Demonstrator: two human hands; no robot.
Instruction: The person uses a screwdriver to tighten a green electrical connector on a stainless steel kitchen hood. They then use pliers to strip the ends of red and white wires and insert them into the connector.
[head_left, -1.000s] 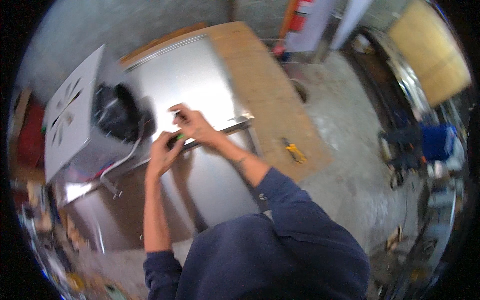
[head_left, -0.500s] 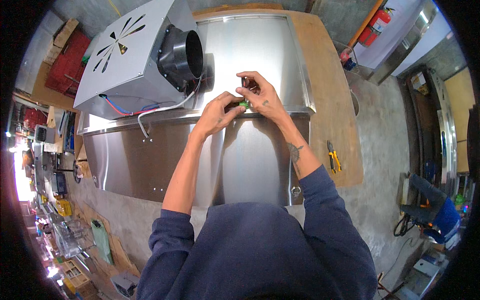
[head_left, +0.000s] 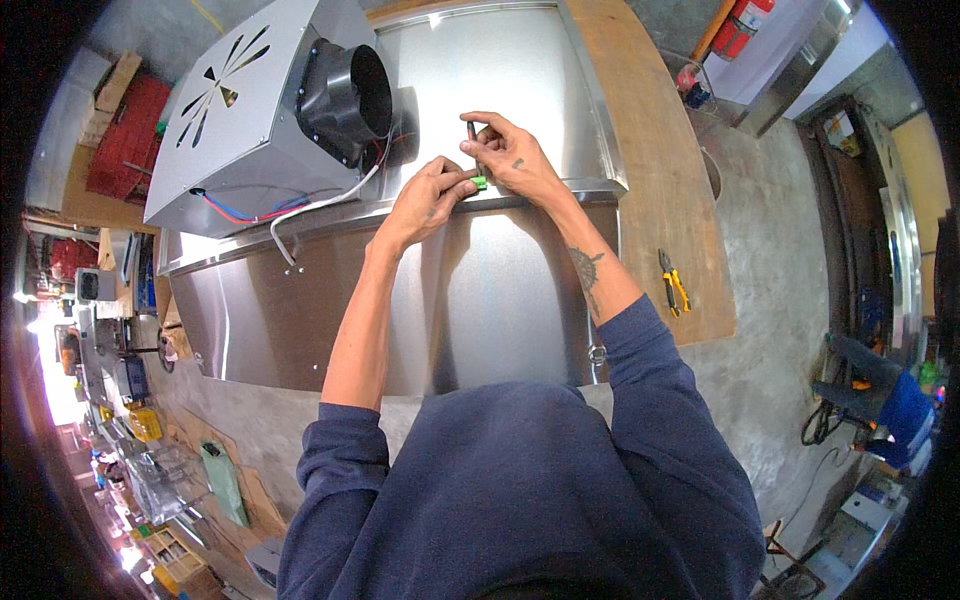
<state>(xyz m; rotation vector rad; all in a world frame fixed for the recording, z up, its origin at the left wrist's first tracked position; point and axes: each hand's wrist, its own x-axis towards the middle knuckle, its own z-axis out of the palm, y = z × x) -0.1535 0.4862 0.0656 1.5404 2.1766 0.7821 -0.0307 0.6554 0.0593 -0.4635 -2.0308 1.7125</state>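
Both forearms (head_left: 357,325) forward, left grip (head_left: 425,205) and right grip (head_left: 514,165) close together, fingers (head_left: 490,118) in a pinch.

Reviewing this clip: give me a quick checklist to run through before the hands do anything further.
1. Green piece held at the left hand's fingertips: ok.
2. Thin dark tool held in the right hand: ok, roughly upright.
3. Tool's lower end seated in the green piece: cannot tell, too small and partly covered by fingers.
4. Pliers apart from both hands: ok, lying on the wooden board.
5. Grey box apart from the left hand: ok, a gap shows.
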